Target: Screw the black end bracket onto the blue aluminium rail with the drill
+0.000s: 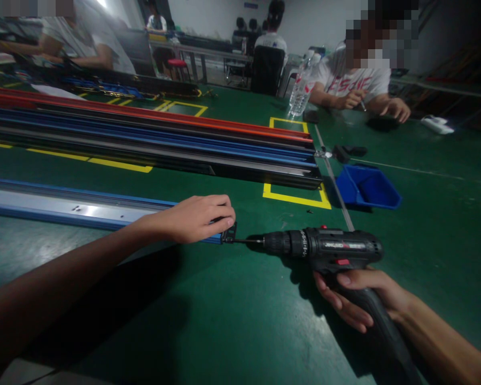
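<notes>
My right hand [348, 297] is wrapped round the handle of a black cordless drill [336, 248], which lies level and points left. Its long thin bit [246, 241] reaches a small black end bracket [229, 233] at the tip of a blue and silver metal profile [92, 209]. My left hand [202, 218] is closed over that end of the profile, fingers curled by the bracket. What lies under the palm is hidden. The profile runs off to the left along the green table.
Long red, blue and black profiles [184, 140] lie side by side beyond. A blue bin [369, 187] sits at right, near small black parts [348, 152]. Clear bottles [302, 85] stand farther back. A person [361, 80] works across the green table [240, 315]; others sit behind.
</notes>
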`<state>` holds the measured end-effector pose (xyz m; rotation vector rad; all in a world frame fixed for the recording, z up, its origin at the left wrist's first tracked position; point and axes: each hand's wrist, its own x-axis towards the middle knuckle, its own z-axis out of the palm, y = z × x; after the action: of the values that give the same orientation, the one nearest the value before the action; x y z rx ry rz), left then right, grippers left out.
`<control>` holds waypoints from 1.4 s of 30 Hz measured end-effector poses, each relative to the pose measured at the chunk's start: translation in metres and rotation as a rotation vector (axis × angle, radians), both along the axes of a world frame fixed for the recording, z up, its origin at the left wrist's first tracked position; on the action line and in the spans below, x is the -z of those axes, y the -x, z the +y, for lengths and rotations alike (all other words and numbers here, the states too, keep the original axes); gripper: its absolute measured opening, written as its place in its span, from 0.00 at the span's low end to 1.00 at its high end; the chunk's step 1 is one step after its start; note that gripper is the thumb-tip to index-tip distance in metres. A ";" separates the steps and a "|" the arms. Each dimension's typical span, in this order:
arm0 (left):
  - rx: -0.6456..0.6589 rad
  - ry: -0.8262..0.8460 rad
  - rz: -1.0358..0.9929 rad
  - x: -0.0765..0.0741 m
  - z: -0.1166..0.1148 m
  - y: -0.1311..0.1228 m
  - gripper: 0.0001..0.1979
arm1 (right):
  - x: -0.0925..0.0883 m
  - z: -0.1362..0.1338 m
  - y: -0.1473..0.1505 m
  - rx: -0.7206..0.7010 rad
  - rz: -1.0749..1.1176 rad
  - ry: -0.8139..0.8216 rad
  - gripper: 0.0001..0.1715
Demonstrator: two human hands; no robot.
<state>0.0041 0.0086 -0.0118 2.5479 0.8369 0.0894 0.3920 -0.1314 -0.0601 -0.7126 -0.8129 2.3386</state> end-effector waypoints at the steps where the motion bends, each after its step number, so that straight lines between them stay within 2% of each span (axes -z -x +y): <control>1: 0.000 0.000 -0.003 0.000 0.000 0.000 0.21 | 0.000 0.000 0.000 -0.001 -0.002 0.002 0.17; 42: -0.001 0.002 0.003 0.002 0.001 0.001 0.21 | -0.004 0.002 0.002 -0.006 0.050 0.045 0.19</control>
<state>0.0032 0.0099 -0.0138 2.5462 0.8395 0.0848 0.3903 -0.1299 -0.0565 -0.6681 -0.7439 2.3770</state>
